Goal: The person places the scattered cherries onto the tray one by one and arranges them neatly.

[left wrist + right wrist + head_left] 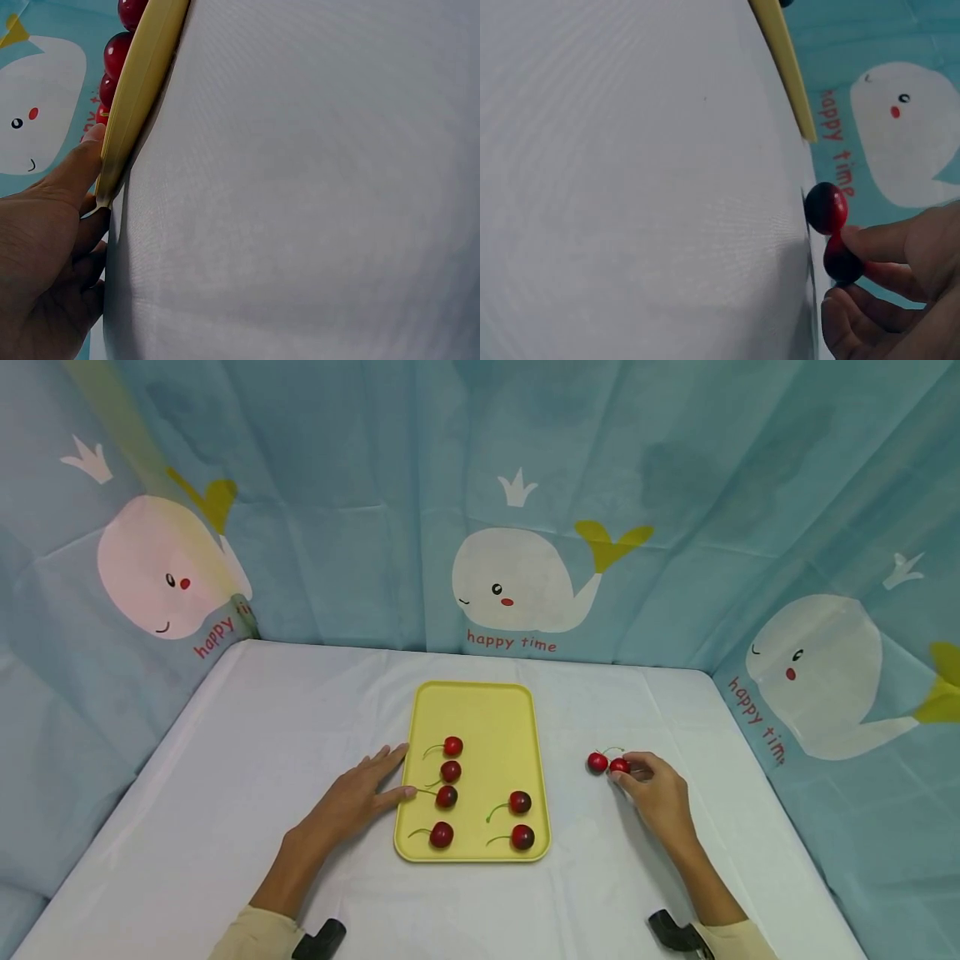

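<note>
My left hand (357, 795) lies at the left edge of a yellow tray (480, 714), fingers spread and fairly straight. Its thumb rests over the rim while the fingertips touch the tray's side. My right hand (662, 795) pinches a red cherry (619, 766) between thumb and fingers, right of the tray. Touching that one is another cherry (597, 762) on the white cloth. Several stemmed cherries form a column along the tray's left half, the lowest cherry (442, 835) nearest me. Two more, an upper cherry (520, 802) and a lower cherry (522, 837), sit at its front right.
White cloth (480, 910) covers the table under everything. Blue curtains (337, 577) printed with whales stand along the back and both sides. A dark wrist camera mount (319, 939) shows by the left sleeve, a similar mount (675, 933) by the right.
</note>
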`<state>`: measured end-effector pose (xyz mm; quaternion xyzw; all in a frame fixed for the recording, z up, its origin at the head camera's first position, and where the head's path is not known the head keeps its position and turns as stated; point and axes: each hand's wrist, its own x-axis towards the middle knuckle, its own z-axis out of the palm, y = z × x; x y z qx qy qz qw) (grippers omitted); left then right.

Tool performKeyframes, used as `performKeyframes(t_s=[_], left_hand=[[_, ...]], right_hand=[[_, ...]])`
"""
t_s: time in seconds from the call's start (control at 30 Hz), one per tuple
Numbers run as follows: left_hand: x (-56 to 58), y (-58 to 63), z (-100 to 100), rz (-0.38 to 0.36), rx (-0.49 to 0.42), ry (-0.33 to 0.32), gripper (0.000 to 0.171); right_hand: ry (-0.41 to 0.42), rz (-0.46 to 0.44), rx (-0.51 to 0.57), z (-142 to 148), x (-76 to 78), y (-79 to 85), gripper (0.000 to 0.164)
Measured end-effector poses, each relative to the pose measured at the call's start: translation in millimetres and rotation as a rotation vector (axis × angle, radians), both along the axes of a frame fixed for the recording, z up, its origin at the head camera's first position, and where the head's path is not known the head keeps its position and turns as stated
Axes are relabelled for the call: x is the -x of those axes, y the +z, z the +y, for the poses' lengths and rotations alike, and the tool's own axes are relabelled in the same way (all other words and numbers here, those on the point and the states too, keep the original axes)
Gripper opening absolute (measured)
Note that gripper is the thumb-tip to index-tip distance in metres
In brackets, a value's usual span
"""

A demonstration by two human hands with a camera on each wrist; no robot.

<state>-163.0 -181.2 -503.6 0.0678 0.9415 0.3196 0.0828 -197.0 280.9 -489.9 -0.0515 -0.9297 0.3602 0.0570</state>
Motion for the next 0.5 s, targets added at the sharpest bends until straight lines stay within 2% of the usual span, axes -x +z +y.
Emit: performKeyframes(t_s=[0.5], left_hand=[[1.1,-2.8,-1.1,0.018,-0.004,-0.006,0.084]], right_hand=[[0.0,0.083,0.02,-4.0,-8.6,16.4,0.034]])
